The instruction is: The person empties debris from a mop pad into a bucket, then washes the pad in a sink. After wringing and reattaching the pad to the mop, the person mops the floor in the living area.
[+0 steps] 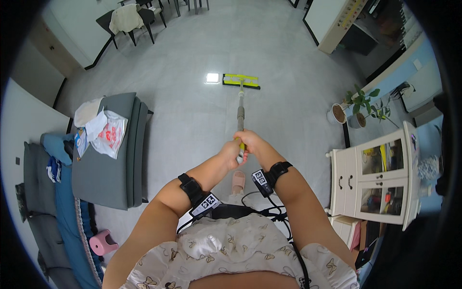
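Note:
Both my hands grip the pole of a mop near its near end, close together at the middle of the view. My left hand (pixel 231 153) is lower, closed round the yellow-green and grey grip. My right hand (pixel 249 140) wraps the same pole just above and to the right. From there the grey telescopic pole (pixel 240 113) runs straight away from me over the grey tiled floor. At its far end the wide yellow-green mop head (pixel 241 81), with a dark lower edge, lies on the floor beside a bright square light patch (pixel 212 78).
A grey sofa section (pixel 104 180) holding plastic bags (pixel 109 134) stands left, with a pink stool (pixel 103 242) near it. A white cabinet (pixel 368 177) and potted plants (pixel 337 113) stand right. Chairs (pixel 126 20) are at the far left.

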Available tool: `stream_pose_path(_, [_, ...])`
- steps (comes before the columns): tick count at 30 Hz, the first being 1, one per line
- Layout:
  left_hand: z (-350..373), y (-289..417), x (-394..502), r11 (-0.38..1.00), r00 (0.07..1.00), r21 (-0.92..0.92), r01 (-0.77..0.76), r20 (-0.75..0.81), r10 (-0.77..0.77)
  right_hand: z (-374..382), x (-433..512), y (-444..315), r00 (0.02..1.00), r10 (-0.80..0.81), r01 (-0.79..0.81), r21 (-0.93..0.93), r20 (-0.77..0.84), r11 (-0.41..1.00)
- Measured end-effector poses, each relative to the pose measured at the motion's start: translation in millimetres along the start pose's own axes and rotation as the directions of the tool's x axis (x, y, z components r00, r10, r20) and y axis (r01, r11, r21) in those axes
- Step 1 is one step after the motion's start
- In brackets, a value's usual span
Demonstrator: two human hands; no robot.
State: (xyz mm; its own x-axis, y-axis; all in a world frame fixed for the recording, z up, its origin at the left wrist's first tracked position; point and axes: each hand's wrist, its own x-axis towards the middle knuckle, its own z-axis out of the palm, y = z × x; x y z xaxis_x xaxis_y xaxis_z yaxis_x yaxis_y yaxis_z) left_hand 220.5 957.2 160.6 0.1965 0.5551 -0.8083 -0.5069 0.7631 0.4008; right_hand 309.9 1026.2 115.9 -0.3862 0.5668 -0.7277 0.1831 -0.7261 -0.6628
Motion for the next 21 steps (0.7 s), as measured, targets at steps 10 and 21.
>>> stream_pose_path(10, [51.4,155.6,91.7,0.998,0.998,-0.050,0.028,-0.050,-0.030,-51.5,104.0,-151.3,0.999,0.036,-0.034,-0.055,0.029,0.998])
stream_pose_path(21, [69.8,359.8,229.3,1.000,0.998,-0.016,-0.002,-0.070,0.001,-89.9,275.9,-318.2,0.999,-0.044,0.044,0.036,0.004,0.998])
